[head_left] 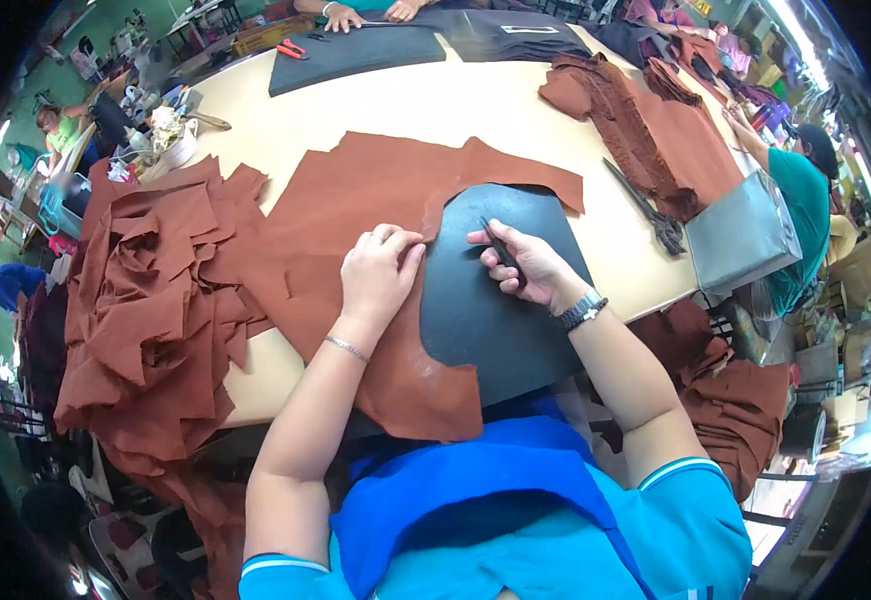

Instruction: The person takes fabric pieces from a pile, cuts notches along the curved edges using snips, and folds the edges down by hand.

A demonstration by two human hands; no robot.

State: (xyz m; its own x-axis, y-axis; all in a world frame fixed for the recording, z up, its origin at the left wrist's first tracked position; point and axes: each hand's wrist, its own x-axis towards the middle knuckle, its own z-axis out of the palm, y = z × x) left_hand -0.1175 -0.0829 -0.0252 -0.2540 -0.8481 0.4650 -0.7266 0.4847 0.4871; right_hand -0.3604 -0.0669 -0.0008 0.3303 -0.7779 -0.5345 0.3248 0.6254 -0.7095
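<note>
Brown sheet (346,200) lies flat near the middle of the tabletop (376,100), its near end reaching the near edge. The left hand (381,268) rests on it, thumb and forefinger pinched together at its curved inner border. The right hand (528,268) is closed round a small dark tool (504,255), over the black board (501,320) just right of that border. So the sheet is mostly left of the right hand — the left hand is the nearer, already touching it. Its outline is too irregular for a clear long axis; the border beside the board curves from near to far. Farther out, brown offcuts (146,300) heap at the left edge — dark shears (636,195) lie toward the right edge, near a metal box (744,232) at the right corner. Red-handled cutters (293,49) rest by the far edge.
</note>
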